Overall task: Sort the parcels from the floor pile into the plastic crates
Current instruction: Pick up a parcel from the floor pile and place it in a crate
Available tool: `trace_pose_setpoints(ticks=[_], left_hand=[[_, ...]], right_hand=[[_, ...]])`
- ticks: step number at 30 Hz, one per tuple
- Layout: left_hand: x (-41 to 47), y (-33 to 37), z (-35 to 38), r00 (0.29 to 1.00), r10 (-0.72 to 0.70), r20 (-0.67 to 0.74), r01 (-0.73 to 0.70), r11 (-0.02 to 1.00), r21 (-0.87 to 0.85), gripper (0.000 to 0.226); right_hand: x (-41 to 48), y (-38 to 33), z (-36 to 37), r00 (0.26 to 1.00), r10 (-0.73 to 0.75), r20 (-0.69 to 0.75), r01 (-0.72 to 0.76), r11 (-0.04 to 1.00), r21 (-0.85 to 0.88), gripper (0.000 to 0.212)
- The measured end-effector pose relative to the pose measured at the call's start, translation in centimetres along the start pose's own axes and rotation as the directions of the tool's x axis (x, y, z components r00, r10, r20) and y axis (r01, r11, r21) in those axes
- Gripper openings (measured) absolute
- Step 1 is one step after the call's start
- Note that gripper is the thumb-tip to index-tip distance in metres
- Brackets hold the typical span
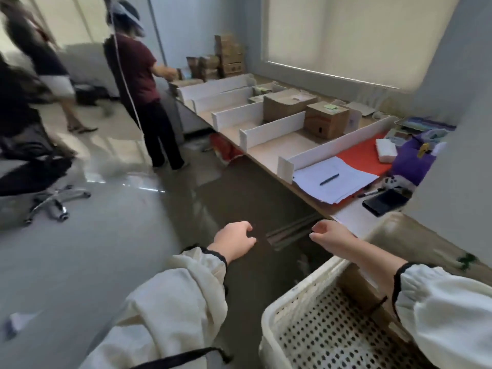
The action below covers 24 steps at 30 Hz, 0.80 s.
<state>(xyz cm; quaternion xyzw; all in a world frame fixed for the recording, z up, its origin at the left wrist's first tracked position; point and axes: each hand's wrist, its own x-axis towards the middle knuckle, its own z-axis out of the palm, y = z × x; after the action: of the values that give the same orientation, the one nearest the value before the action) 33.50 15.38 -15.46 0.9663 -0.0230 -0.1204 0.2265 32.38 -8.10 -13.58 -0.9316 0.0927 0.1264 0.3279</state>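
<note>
A: What does the person wear?
B: A loose cream-white jacket [138,328]; the left sleeve [173,302] and right sleeve [447,302] are puffy.
A: Any trim?
B: Narrow black elastic cuffs [219,255] gather each wrist. A black strap [181,356] crosses the fabric below the left sleeve. The left hand [234,239] and right hand [330,233] are bare.

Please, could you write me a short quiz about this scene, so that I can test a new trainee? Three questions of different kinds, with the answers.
1. True or false: the left hand holds a parcel.
2. What lies on the white papers on the table? A. a pen B. a phone C. a cardboard box
3. Fill in: the forearm that passes over the rim of the white crate belongs to the ___ hand.

Key: 1. False, its fingers are loosely curled and hold nothing. 2. A. 3. The right hand.
</note>
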Motion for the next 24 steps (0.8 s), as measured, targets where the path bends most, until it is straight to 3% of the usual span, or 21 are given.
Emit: trace_pose_setpoints(ticks=[4,9,18,24], left_hand=[[-5.6,-9.6,-2.3,0.968,-0.239,-0.077,0.232,0.969,-0.085,0.042],[-15.0,-22.1,-4.9,0.868,-0.481,-0.124,0.451,0.868,-0.210,0.042],[-38.5,-42.8,-4.4,0.575,-0.813,-0.092,0.747,0.568,-0.346,0.043],[-51.6,-51.0,0.8,0.305,-0.952,-0.029,0.811,0.276,-0.515,0.030]], right_hand=[[-1.2,-8.9,8.8,0.967,-0.195,0.165,0.212,0.973,-0.094,0.032],[-5.8,-20.0,19.9,0.839,-0.364,0.405,0.463,0.868,-0.179,0.015],[-21.3,-33.0,42.6,0.566,-0.440,0.697,0.684,0.723,-0.099,0.032],[-31.2,-37.3,53.9,0.324,-0.396,0.859,0.796,0.605,-0.021,0.031]])
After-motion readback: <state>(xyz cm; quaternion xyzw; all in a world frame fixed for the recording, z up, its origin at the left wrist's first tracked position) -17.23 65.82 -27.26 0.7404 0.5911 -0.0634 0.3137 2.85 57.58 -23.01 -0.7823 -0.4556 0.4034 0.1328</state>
